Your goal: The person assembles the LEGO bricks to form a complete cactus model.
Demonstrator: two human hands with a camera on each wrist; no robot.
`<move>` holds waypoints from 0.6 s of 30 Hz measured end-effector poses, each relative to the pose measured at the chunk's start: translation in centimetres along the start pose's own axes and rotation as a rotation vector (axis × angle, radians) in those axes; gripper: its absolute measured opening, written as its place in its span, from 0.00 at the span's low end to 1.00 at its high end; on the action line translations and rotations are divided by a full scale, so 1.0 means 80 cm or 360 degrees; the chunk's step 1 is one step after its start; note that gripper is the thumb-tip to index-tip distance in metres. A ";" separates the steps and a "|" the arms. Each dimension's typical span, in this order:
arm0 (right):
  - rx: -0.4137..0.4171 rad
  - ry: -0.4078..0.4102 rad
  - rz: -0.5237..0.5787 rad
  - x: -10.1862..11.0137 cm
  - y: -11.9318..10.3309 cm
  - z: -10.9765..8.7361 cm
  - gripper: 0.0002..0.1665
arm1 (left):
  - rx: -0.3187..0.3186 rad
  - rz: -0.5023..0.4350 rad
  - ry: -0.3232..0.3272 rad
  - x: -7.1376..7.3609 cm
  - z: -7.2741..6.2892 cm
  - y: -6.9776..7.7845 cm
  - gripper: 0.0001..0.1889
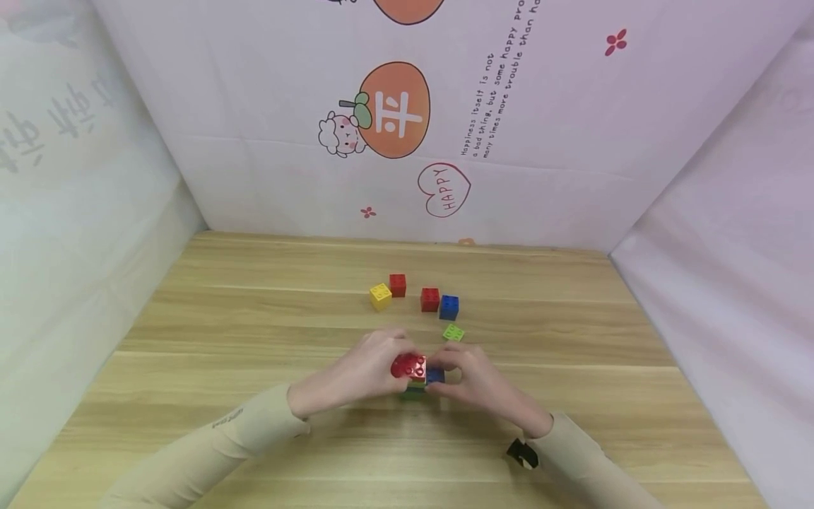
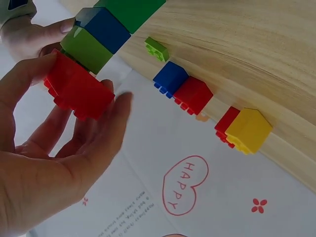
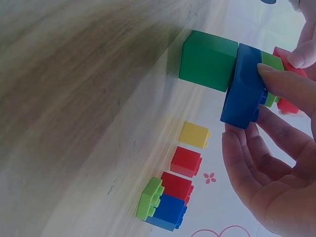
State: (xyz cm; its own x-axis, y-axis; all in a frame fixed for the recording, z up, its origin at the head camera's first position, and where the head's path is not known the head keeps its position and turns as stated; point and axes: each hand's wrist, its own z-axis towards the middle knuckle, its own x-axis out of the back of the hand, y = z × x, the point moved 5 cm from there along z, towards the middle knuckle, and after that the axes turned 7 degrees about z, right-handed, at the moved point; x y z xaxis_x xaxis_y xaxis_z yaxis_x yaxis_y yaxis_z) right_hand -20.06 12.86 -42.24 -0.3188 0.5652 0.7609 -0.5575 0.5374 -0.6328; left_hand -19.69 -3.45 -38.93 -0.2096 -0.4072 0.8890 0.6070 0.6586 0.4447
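Observation:
A stack of toy building bricks stands on the table between both hands. Its bottom is a dark green brick (image 3: 207,61), and a longer blue brick (image 3: 244,89) lies on that, overhanging to the right. Above the blue is a lime green brick (image 2: 85,49), topped by a red brick (image 2: 79,89) that sticks out toward the left. My left hand (image 1: 375,360) holds the red brick between thumb and fingers. With thumb and fingertips my right hand (image 3: 281,168) pinches the overhanging end of the blue brick.
Beyond the stack lie a yellow brick (image 1: 380,297), a red brick (image 1: 397,285), another red brick (image 1: 429,299), a blue brick (image 1: 449,307) and a thin lime brick (image 1: 453,332). Printed white cloth (image 1: 540,198) walls the table's back and sides. A black object (image 1: 523,453) is by the right cuff.

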 end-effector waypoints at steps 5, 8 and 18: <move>-0.0031 -0.0014 -0.0006 0.000 0.001 0.000 0.18 | 0.0034 0.0011 -0.0004 -0.001 -0.004 -0.002 0.22; -0.0038 -0.0017 -0.0013 0.000 0.001 0.000 0.18 | 0.0067 -0.0047 0.0008 -0.002 -0.007 -0.005 0.23; -0.0013 0.0003 -0.0006 0.000 0.000 0.000 0.18 | 0.0047 -0.0257 0.0128 0.000 -0.013 -0.012 0.18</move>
State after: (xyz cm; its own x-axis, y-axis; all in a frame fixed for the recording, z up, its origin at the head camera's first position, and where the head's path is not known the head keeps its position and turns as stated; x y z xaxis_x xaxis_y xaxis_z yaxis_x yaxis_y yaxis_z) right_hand -20.09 12.89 -42.24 -0.3154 0.5645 0.7628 -0.5523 0.5444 -0.6313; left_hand -19.49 -4.75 -39.50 -0.2396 -0.5576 0.7948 0.5475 0.5985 0.5849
